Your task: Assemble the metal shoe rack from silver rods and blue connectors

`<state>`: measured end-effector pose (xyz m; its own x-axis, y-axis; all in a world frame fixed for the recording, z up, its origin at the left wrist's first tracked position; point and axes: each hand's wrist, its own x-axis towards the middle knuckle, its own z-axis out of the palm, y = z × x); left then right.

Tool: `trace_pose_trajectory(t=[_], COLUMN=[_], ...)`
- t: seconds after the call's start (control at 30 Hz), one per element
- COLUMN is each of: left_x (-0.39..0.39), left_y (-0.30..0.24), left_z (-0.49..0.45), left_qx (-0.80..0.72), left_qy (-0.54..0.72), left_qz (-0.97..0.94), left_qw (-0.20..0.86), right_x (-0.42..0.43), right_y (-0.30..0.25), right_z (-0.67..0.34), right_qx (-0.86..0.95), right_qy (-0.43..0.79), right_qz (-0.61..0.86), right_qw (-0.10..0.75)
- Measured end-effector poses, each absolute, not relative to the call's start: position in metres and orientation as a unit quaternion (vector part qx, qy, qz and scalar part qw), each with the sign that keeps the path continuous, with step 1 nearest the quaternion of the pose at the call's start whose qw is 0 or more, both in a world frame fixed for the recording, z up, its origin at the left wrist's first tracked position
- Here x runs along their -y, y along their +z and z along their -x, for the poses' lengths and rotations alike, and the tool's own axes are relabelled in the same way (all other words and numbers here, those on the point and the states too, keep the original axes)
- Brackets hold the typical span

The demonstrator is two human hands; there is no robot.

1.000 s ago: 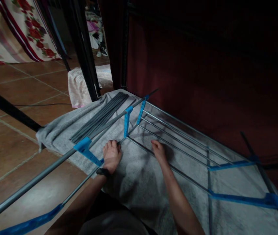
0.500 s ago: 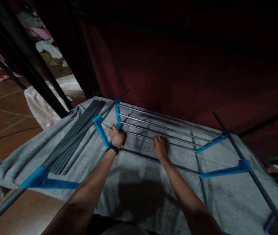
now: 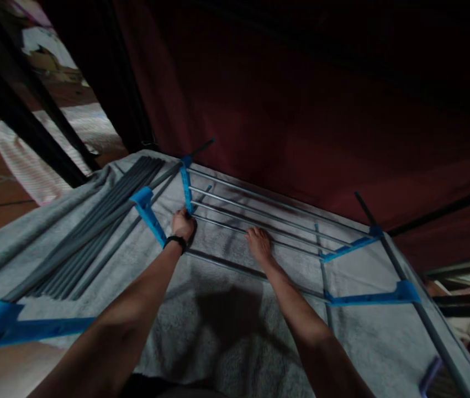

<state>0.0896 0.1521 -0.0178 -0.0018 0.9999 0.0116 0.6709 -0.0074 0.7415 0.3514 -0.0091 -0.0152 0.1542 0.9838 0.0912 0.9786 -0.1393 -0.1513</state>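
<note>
Fingers (image 3: 253, 234) on one rack (image 3: 367, 299), left hand (image 3: 182, 224), right hand (image 3: 258, 244), one towel (image 3: 218, 331)

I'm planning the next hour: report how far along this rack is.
Looks done: several thin rods sit between the blue brackets of the frame on the grey towel. In hand: the left hand grips the near end of one blue bracket, the right hand rests on a rod. Apparently left: a bundle of loose grey rods lies unfitted beside the frame.
</note>
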Motion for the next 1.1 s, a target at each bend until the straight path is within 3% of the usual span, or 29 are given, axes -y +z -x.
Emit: trace_pose_trajectory(t=[0.77,1.1], left_x=[-0.142,-0.143], left_y=[-0.005,-0.006], left_z=[-0.094,-0.093], left_qx=[-0.682,-0.68], left_qy=[0.293,0.296], left_qz=[-0.611,-0.61], left_qw=[0.275,0.277], right_x=[0.008,0.006], right_y=[-0.021,-0.014], right_z=[-0.364,-0.37], right_qx=[0.678,0.689], right_qy=[-0.009,0.042], right_qz=[0.729,0.719], right_qw=[0.098,0.086])
